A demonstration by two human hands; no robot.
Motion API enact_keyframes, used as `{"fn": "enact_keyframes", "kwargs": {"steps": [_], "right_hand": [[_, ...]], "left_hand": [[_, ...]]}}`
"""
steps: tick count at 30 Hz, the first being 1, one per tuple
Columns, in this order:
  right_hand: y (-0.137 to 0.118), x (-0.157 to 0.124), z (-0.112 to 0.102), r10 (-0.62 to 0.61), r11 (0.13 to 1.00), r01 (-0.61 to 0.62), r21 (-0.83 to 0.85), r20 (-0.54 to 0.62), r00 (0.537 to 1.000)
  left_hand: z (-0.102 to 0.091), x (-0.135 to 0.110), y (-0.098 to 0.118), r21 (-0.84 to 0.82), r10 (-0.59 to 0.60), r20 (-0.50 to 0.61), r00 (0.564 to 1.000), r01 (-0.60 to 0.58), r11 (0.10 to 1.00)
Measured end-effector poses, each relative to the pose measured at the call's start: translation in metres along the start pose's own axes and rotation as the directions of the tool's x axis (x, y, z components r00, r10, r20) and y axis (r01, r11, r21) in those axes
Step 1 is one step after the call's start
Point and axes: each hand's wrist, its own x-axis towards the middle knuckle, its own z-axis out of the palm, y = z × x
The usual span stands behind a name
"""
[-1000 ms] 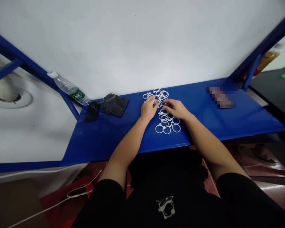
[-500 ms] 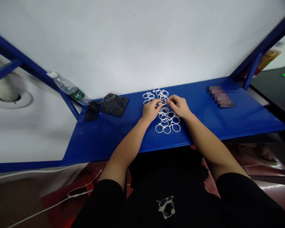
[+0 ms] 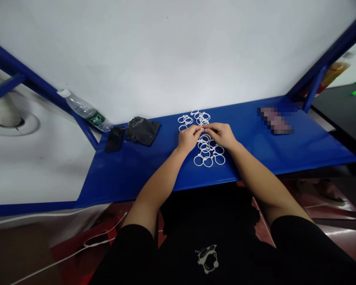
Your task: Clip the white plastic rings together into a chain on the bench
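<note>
My left hand (image 3: pixel 189 139) is closed in a pinch on a white ring (image 3: pixel 202 128), mostly covered by the fingers. From the other side my right hand (image 3: pixel 224 135) pinches at the same spot, its fingertips meeting those of the left. Several thin white rings with small knobs, a near group (image 3: pixel 205 147), lie overlapping just below the hands. Beyond the fingertips is a far group (image 3: pixel 199 117) of similar rings, partly hidden by my hands. One single ring (image 3: pixel 183 128) shows beside the left knuckles.
The blue table (image 3: pixel 154 166) runs along a white wall (image 3: pixel 172 59). On its left are a black pouch (image 3: pixel 142 130), a dark flat object (image 3: pixel 114 139) and a leaning water bottle (image 3: pixel 87 112). A pixelated reddish item (image 3: pixel 275 120) lies at right. Blue frame bars stand at both ends.
My right hand has moved slightly left, bringing its fingertips against the left hand's. The held ring, visible between the hands before, is now mostly covered. The left hand stays nearly in place.
</note>
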Motion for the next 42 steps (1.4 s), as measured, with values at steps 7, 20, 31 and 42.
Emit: {"fn": "enact_keyframes", "kwargs": {"steps": [7,20,31,42], "right_hand": [[-0.002,0.0,-0.001,0.021,0.998,-0.022,0.051,0.014,1.0],[0.005,0.002,0.003,0.002,1.0,-0.003,0.013,0.04,0.999],[0.009,0.004,-0.012,-0.013,0.996,0.01,-0.084,-0.033,0.999],[0.036,0.007,0.003,0.05,0.972,-0.034,-0.232,0.06,0.997]], "left_hand": [[-0.004,0.001,0.003,0.023,0.047,-0.012,0.999,-0.047,0.999],[0.001,0.0,-0.004,0.001,0.048,-0.011,0.999,-0.048,0.999],[-0.006,0.006,-0.003,0.108,-0.136,0.135,0.981,0.122,0.987],[-0.005,0.007,-0.004,0.195,-0.151,0.214,0.965,0.11,0.975]]}}
